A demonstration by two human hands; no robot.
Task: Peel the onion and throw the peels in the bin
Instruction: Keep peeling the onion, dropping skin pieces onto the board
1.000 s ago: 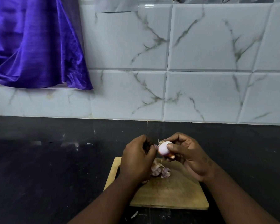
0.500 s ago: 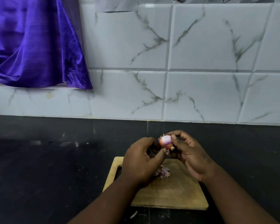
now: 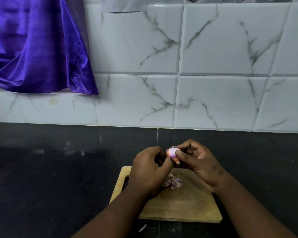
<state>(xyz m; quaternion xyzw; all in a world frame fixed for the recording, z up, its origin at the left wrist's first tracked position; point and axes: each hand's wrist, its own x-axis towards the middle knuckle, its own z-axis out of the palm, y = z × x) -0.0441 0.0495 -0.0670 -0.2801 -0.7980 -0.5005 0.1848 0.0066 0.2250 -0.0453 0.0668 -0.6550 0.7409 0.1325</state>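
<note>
The small onion (image 3: pixel 171 152), mostly bare and pale pink with a scrap of reddish skin hanging at its lower end, is held up in the air between the two hands, above the far edge of the board. The right hand (image 3: pixel 200 166) grips it, fingers curled over the far side and the thumb pressed flat on the near side. The left hand (image 3: pixel 149 170) is closed in against the onion's left side, fingers curled and thumb tip touching its lower edge; whether it has skin pinched I can't make out.

Just below the hands, under the left thumb, a little heap of purple peels (image 3: pixel 173 182) lies on the wooden cutting board (image 3: pixel 179 208). The board sits on a black counter (image 3: pixel 50 186) beneath both wrists, with a pale sliver (image 3: pixel 142 227) lying off its near edge. Beyond the hands rises a white marbled tile wall (image 3: pixel 213 66), and up to the left of the left hand hangs a purple cloth (image 3: pixel 33 48).
</note>
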